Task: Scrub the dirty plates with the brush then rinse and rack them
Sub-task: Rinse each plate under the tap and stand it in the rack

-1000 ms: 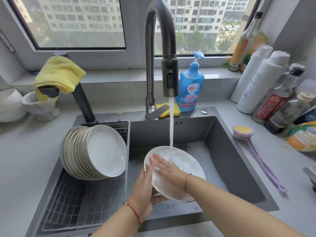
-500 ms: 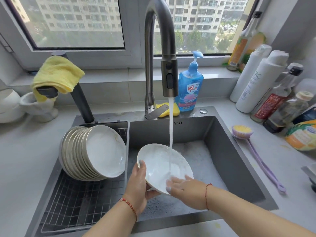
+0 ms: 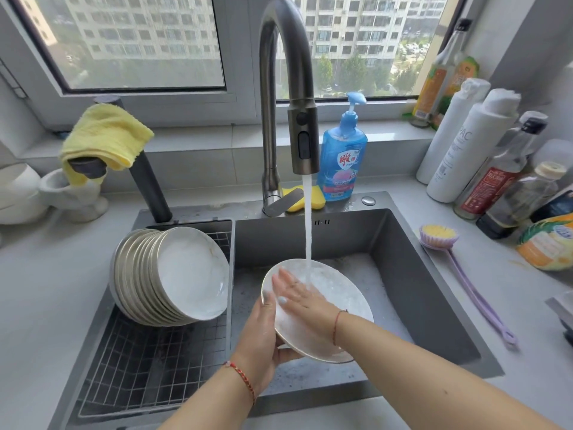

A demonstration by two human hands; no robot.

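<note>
Left hand (image 3: 263, 333): gripping plate (image 3: 335, 308) rim, tilting it over sink (image 3: 434, 274) so water sheets off. Right hand (image 3: 305, 294): fingers flat, rubbing its face under stream. Rack (image 3: 148, 367): rinsed plates (image 3: 173, 277) on edge. Brush (image 3: 465, 274): idle, counter.

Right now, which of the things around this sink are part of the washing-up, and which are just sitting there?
In use:
white round plate, left hand, right hand, grey curved tap, stacked white plates, wire rack, lilac long-handled brush.

Lying about:
blue pump soap bottle, yellow folded cloth, yellow sponge, two white bottles.
</note>
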